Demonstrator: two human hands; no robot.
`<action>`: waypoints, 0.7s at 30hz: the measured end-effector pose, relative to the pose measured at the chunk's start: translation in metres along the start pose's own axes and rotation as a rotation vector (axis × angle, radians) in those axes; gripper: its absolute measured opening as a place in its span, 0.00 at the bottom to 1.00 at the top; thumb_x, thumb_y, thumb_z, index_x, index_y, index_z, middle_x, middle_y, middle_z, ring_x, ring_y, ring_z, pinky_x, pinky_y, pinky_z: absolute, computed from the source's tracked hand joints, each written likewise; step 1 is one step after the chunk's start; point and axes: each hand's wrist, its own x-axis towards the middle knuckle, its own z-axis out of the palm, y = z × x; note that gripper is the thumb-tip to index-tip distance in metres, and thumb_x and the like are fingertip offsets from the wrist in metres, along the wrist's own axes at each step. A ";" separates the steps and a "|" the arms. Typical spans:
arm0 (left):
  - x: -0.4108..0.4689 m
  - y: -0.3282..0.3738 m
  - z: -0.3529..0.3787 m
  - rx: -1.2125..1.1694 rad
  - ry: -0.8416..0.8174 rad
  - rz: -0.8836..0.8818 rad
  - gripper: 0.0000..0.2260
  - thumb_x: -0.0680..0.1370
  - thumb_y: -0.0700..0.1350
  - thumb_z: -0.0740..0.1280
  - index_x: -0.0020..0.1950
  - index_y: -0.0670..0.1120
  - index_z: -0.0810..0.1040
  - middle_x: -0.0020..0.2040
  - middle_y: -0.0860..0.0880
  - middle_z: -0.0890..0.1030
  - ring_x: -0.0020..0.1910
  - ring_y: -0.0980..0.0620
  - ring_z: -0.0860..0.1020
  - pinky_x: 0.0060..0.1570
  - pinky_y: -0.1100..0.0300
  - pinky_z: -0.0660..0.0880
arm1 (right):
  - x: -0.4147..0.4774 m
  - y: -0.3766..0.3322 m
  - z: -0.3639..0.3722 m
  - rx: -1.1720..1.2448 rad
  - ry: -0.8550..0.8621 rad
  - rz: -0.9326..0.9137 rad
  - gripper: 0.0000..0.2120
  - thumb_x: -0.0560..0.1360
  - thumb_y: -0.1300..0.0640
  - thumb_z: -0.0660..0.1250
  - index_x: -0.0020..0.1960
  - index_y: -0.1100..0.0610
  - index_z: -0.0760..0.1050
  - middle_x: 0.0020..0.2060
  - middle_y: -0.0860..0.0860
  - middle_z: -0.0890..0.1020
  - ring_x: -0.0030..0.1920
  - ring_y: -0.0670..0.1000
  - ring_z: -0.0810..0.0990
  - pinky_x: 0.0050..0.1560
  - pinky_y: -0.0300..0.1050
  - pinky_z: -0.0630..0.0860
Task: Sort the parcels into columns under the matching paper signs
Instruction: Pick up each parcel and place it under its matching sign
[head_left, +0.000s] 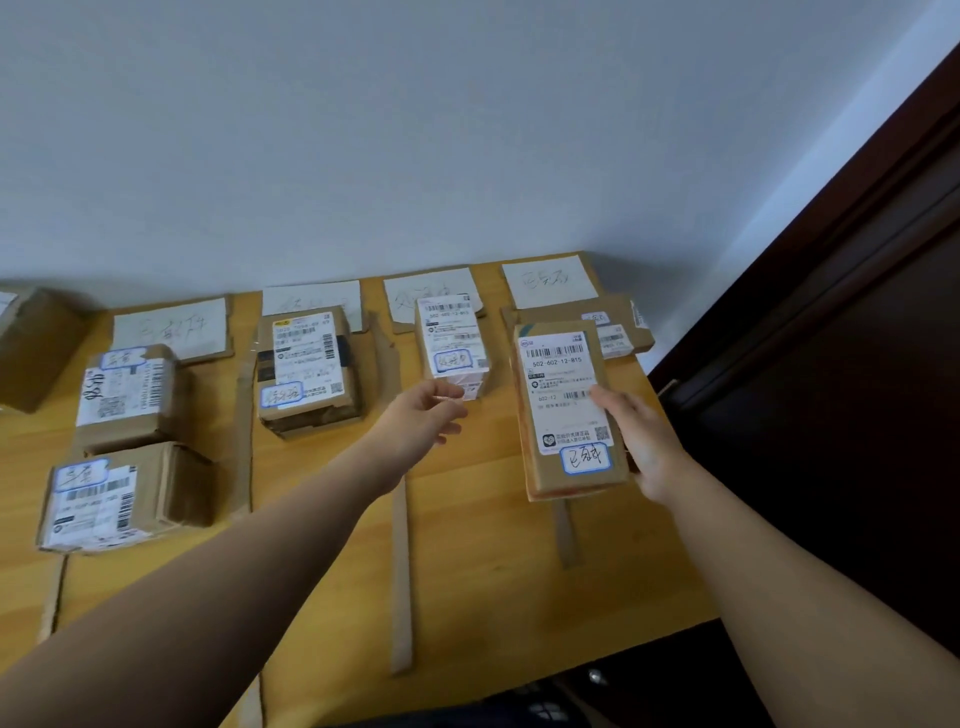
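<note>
Several paper signs lie along the table's back edge, the rightmost sign (549, 282) among them. My right hand (641, 441) grips the right side of a flat brown parcel (566, 410) with a white label, in the rightmost column. Behind it lies another flat parcel (615, 327). My left hand (423, 415) touches the near end of a small white-labelled parcel (452, 340) in the third column, under its sign (434, 291). I cannot tell whether the fingers clasp it. A brown box (306, 364) sits in the second column. Two boxes (127, 397) (111, 501) sit in the first.
Cardboard strips (401, 582) on the wooden table (478, 561) separate the columns. Another brown box (36, 348) stands at the far left. A dark wooden door frame (831, 322) rises at the right, close to the table's right edge.
</note>
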 end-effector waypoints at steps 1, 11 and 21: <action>0.004 0.003 0.009 -0.003 0.002 -0.008 0.09 0.80 0.44 0.63 0.59 0.47 0.75 0.53 0.46 0.81 0.51 0.49 0.80 0.51 0.55 0.76 | 0.006 0.000 -0.011 -0.014 0.002 0.005 0.19 0.76 0.44 0.67 0.61 0.54 0.74 0.47 0.50 0.84 0.45 0.48 0.82 0.38 0.44 0.73; 0.032 0.003 0.068 -0.004 0.008 -0.052 0.10 0.80 0.44 0.63 0.61 0.46 0.74 0.53 0.47 0.81 0.50 0.50 0.80 0.48 0.57 0.75 | 0.061 0.032 -0.063 -0.172 0.001 0.084 0.19 0.78 0.46 0.64 0.63 0.58 0.72 0.49 0.52 0.82 0.43 0.45 0.79 0.35 0.39 0.70; 0.046 0.008 0.090 -0.016 0.044 -0.083 0.11 0.80 0.44 0.63 0.62 0.46 0.73 0.53 0.47 0.81 0.51 0.49 0.80 0.47 0.58 0.76 | 0.086 0.024 -0.072 -0.270 -0.012 -0.008 0.16 0.78 0.51 0.66 0.61 0.58 0.72 0.50 0.52 0.80 0.47 0.50 0.79 0.37 0.39 0.73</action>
